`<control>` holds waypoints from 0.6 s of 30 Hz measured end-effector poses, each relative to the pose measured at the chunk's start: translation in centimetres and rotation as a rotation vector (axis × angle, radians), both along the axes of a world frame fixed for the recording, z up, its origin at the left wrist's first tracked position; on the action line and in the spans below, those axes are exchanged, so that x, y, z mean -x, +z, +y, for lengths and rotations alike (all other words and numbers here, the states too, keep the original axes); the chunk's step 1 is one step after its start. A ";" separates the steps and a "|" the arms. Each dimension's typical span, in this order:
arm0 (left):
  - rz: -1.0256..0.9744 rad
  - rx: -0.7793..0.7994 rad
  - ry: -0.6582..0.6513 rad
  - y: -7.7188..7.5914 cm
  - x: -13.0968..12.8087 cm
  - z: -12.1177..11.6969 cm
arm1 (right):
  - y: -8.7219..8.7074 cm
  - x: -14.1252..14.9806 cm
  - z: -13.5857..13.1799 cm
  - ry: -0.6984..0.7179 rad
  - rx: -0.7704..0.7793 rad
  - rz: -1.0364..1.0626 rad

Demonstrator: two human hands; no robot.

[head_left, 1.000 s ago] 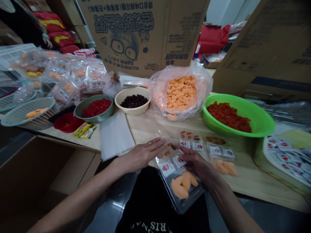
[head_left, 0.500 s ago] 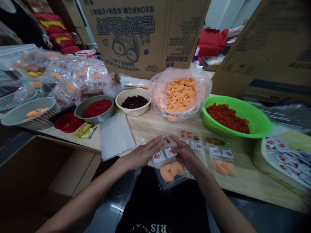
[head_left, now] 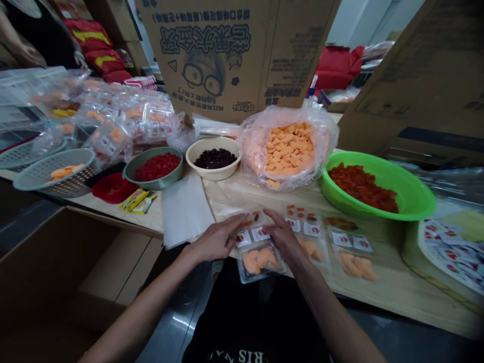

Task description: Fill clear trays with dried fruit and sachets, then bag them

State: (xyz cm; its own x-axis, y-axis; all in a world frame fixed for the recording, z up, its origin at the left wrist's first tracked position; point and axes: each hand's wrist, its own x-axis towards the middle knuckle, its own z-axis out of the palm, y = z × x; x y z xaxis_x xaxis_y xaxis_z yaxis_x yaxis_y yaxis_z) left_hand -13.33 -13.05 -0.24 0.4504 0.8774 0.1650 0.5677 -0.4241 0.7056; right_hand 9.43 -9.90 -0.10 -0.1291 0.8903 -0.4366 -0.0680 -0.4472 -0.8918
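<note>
Between my two hands is a clear plastic compartment tray [head_left: 260,276], at the table's front edge and reaching over it. Orange curved pieces [head_left: 260,258] fill its near part, two white printed sachets [head_left: 251,235] lie across the middle, and small red and dark pieces show at the far end. My left hand [head_left: 217,239] grips its left side, fingers bent over the far left corner. My right hand [head_left: 284,237] holds the right side, fingers along the far right edge. Just right of it lie two similar filled packs [head_left: 312,248], [head_left: 357,264].
Behind stand a grey-green bowl of red pieces [head_left: 179,171], a cream bowl of dark pieces [head_left: 214,175], a bag of orange pieces [head_left: 251,146] and a green basin [head_left: 418,196]. Left are clear sheets [head_left: 187,212] and a perforated basket [head_left: 81,181]. A person [head_left: 41,35] stands far left.
The tray has shifted slightly away from my body and left, and looks flatter. My left fingers have bent more around its far left corner. The whole view has swung a little left.
</note>
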 end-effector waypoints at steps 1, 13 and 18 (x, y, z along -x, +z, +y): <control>-0.091 0.008 0.187 0.0 -0.1 0.2 | 0.1 -0.1 -0.3 -0.032 -0.016 0.003; -1.217 0.888 0.554 0.5 -5.5 3.2 | 1.8 -0.3 -2.7 -0.193 -0.020 0.050; -1.074 0.882 0.496 0.0 -6.2 0.9 | -0.2 0.3 -1.7 -0.264 -0.071 0.046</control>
State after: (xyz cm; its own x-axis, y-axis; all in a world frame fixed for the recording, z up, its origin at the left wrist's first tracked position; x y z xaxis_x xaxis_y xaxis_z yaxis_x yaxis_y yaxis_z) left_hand -7.11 -12.10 -0.21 0.0911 0.8938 -0.4390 -0.4269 0.4333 0.7937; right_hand 9.13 -11.56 -0.30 0.0929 0.9241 -0.3708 -0.2153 -0.3449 -0.9136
